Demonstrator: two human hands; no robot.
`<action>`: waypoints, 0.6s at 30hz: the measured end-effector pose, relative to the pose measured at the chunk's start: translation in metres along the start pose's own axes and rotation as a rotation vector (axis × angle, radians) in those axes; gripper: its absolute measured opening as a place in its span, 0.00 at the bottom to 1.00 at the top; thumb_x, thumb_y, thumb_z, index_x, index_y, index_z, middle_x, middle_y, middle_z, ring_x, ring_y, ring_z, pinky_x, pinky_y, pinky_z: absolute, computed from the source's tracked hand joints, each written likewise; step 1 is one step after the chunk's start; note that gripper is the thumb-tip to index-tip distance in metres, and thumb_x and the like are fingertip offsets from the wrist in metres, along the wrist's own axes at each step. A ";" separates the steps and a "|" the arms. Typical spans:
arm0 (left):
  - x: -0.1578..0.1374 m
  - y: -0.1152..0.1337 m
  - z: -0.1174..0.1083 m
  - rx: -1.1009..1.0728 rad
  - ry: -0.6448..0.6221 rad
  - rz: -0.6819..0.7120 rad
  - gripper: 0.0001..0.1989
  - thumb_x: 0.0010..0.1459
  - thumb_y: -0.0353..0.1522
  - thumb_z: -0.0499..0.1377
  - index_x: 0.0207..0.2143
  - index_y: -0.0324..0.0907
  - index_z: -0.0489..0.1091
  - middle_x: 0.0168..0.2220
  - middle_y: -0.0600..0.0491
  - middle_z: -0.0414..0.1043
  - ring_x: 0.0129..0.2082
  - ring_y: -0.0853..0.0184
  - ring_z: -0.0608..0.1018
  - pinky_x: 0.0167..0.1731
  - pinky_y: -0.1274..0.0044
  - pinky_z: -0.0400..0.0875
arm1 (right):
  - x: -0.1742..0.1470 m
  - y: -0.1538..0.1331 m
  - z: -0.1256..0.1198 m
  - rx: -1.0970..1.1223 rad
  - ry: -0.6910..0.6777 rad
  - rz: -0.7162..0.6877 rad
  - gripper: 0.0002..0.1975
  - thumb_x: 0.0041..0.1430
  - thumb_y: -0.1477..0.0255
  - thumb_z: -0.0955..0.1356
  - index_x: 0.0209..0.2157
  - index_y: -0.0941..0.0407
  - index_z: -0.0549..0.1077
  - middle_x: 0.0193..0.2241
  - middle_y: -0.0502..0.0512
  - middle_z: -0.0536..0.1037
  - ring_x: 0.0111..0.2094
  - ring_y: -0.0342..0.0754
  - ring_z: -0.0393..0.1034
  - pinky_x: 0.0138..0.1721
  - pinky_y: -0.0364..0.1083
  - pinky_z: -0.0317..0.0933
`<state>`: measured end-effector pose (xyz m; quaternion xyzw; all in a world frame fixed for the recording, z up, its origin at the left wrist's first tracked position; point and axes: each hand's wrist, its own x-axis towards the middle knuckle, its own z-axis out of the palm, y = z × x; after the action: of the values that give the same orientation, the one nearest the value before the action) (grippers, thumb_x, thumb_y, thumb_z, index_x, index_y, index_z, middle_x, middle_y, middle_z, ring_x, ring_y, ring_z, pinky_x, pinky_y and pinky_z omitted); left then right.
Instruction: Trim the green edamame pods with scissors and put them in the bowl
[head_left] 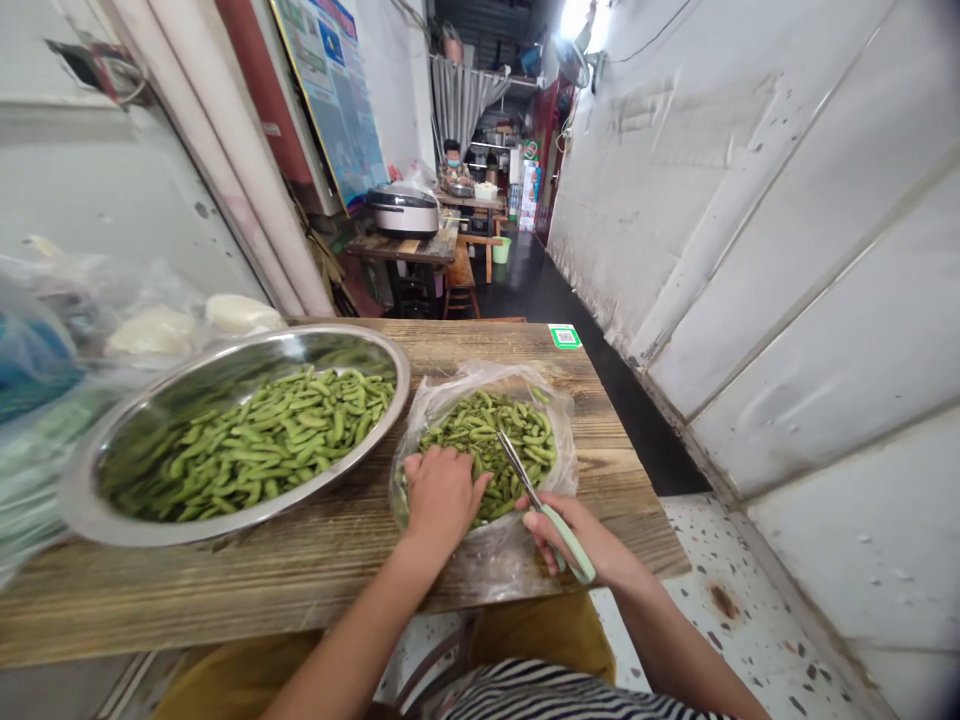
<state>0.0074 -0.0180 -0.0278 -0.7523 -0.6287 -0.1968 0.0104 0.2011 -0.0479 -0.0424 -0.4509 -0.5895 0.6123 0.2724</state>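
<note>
Pods (466,418) beneath bent fingers of the left hand (441,490) (tips hidden, pinch cannot be told), scissors (556,524) clasped within fingers of the right hand (591,528), bowl (403,376) left of both

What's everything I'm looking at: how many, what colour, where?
Plank-topped wooden table: one, brown, foreground
Wide metal bowl: one, silver, tabletop left
Thin plastic bag: one, translucent, beside bowl
Slender pods: many, green, in bowl and bag
Metal scissors: one, pale-green handles, blades over bag
Flat sticker: one, green-white, table's far right corner
Plastic-wrapped bundles: several, white and blue, far left
Boxy appliance: one, pink-black, beyond table
Round bucket: one, pale green, farther back
Poster: one, mostly blue, upper left
Long wall: one, white, right side
Person: one, patterned top, background
Left hand: one, bare, on bagged pods
Right hand: one, bare, holding scissors
</note>
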 end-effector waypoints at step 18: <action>0.000 -0.013 -0.008 -0.348 0.074 -0.117 0.12 0.58 0.36 0.54 0.33 0.43 0.77 0.36 0.49 0.80 0.38 0.60 0.78 0.43 0.68 0.62 | -0.004 -0.002 -0.002 -0.101 -0.172 0.077 0.24 0.56 0.52 0.66 0.41 0.59 0.68 0.15 0.43 0.64 0.14 0.38 0.60 0.14 0.36 0.56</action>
<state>-0.0076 -0.0176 -0.0237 -0.6972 -0.6269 -0.3304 -0.1084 0.2041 -0.0504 -0.0392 -0.4323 -0.6232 0.6282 0.1738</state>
